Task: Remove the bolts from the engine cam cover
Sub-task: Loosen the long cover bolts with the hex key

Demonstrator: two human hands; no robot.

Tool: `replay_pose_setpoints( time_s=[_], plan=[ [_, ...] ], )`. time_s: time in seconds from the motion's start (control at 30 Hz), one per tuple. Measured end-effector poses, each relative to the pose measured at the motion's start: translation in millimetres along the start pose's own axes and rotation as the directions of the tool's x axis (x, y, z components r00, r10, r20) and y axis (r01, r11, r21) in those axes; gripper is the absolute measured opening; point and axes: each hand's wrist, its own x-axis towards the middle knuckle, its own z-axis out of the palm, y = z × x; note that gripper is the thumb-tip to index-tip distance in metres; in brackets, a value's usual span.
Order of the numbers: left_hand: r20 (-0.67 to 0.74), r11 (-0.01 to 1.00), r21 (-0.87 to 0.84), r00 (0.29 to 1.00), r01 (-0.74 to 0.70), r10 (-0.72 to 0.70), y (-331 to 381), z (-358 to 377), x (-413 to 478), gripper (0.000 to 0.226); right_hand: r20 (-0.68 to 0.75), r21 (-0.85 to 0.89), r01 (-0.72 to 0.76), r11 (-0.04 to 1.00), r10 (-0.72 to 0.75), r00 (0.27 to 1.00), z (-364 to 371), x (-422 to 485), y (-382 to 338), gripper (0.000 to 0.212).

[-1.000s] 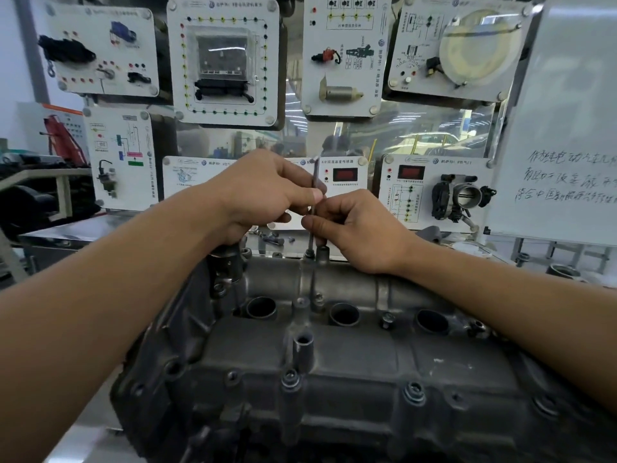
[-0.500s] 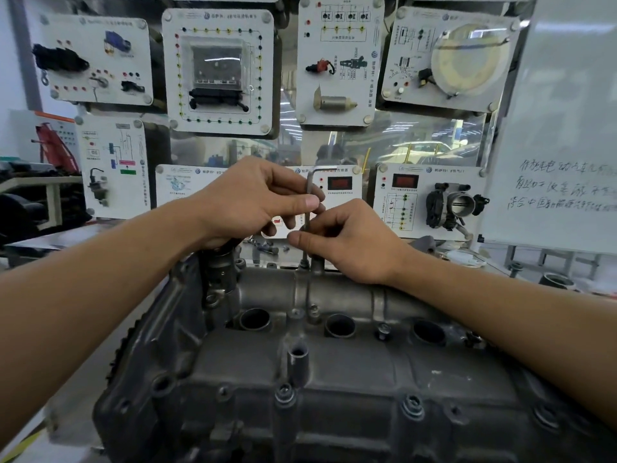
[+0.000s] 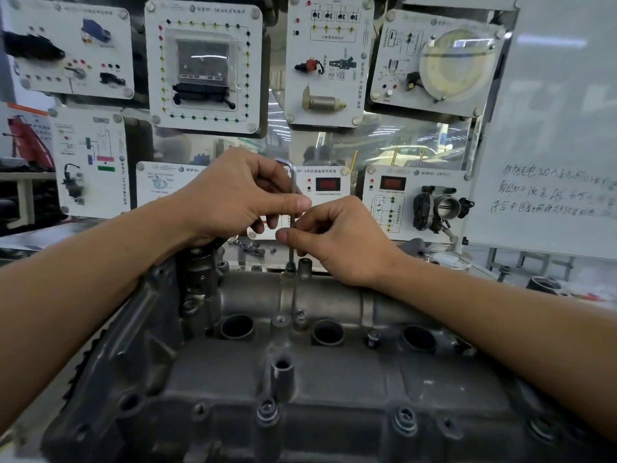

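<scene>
Left hand (image 3: 240,195), right hand (image 3: 344,238) pinch probable hex key (image 3: 293,183).

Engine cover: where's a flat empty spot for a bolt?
Flat bare metal lies right of the upright tube, between the round holes and the near bolts; another patch left of the tube. Crowded at the far edge: left hand and right hand pinch the hex key.

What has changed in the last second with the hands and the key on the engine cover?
The key seems turned in its bolt: its bent top pointed right half a second ago, now left, toward the left hand. The right hand moved its thumb across the shaft. Both hands still pinch the key, upright in the same bolt at the far edge of the cover.
</scene>
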Motion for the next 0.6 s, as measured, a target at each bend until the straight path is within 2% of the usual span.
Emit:
replay_pose_setpoints(
  time_s=[0.17,0.27,0.47,0.6],
  plan=[
    [-0.017,1.0,-0.006,1.0,0.004,-0.004,0.8,1.7,0.0,0.021,-0.042,0.005,-0.023,1.0,0.023,0.999,0.6,-0.3,-3.3,0.019],
    [0.043,1.0,0.018,0.999,0.01,-0.01,1.0,0.5,-1.2,0.026,-0.031,-0.006,0.002,1.0,-0.003,1.0,-0.4,-1.3,-3.9,0.022],
    [0.145,0.999,0.027,0.989,0.034,-0.038,-0.8,-6.5,-5.6,0.021,0.094,-0.023,0.013,1.0,-0.011,0.996,-3.9,-5.7,-7.2,0.027],
    [0.105,0.998,-0.006,0.993,0.063,-0.062,1.8,-3.8,-5.8,0.021,0.153,0.004,0.003,1.0,-0.004,0.988,-5.7,-4.9,-4.9,0.032]
  ],
)
